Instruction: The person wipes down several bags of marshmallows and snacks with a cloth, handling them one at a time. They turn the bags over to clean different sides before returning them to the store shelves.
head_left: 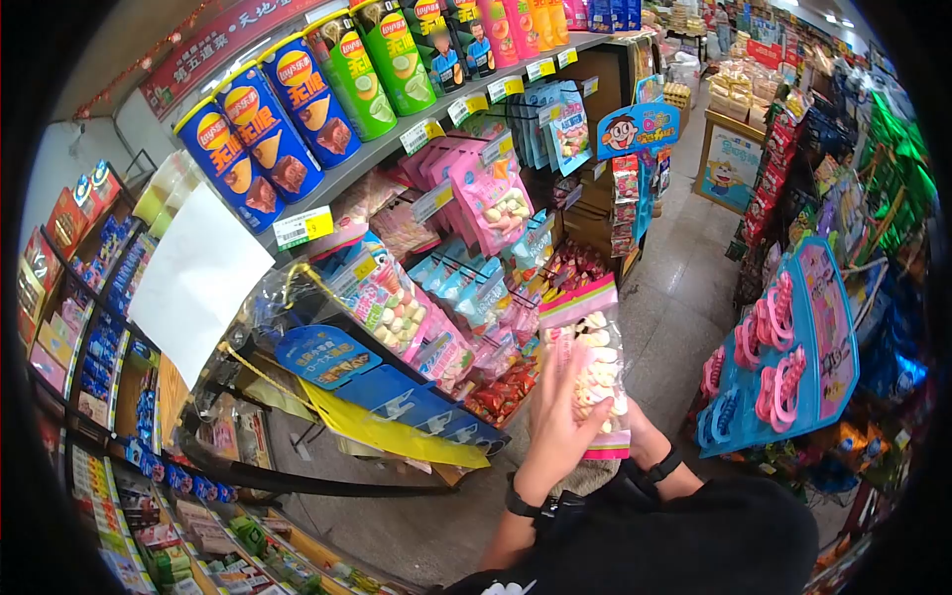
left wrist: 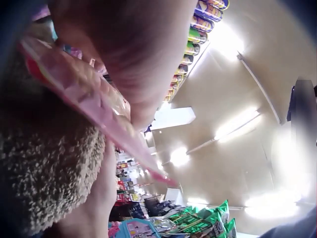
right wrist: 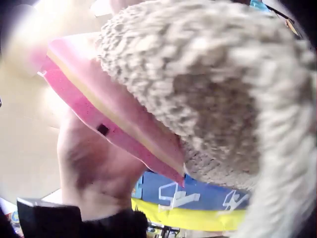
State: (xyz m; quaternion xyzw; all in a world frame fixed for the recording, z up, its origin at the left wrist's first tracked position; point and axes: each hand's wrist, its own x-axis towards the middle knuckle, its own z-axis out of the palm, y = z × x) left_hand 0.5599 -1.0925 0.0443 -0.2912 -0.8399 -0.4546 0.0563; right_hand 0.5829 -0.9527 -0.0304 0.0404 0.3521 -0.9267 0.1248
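Note:
A clear bag of pale twisted sweets (head_left: pixel 598 372) with pink ends stands tilted before the person in the head view. Their left hand (head_left: pixel 565 421) lies on its front, fingers straight along the left side, thumb across the lower part. Behind the bag's lower right comes the right hand (head_left: pixel 643 434), its fingers hidden. Fluffy beige material (left wrist: pixel 54 168) sits beside the bag's pink film (left wrist: pixel 99 111) under the left hand (left wrist: pixel 133 54). In the right wrist view the beige material (right wrist: pixel 148 44) covers much of the picture, past it the pink bag edge (right wrist: pixel 106 124) and left hand (right wrist: pixel 99 158).
Snack tubes (head_left: pixel 302 94) line the top shelf at left, with hanging sweet bags (head_left: pixel 491 203) below. A white sheet (head_left: pixel 198 283) and a yellow strip (head_left: pixel 397 431) stand nearer. At right is a blue rack (head_left: pixel 818 347) with pink items; the tiled aisle (head_left: pixel 684 253) runs between.

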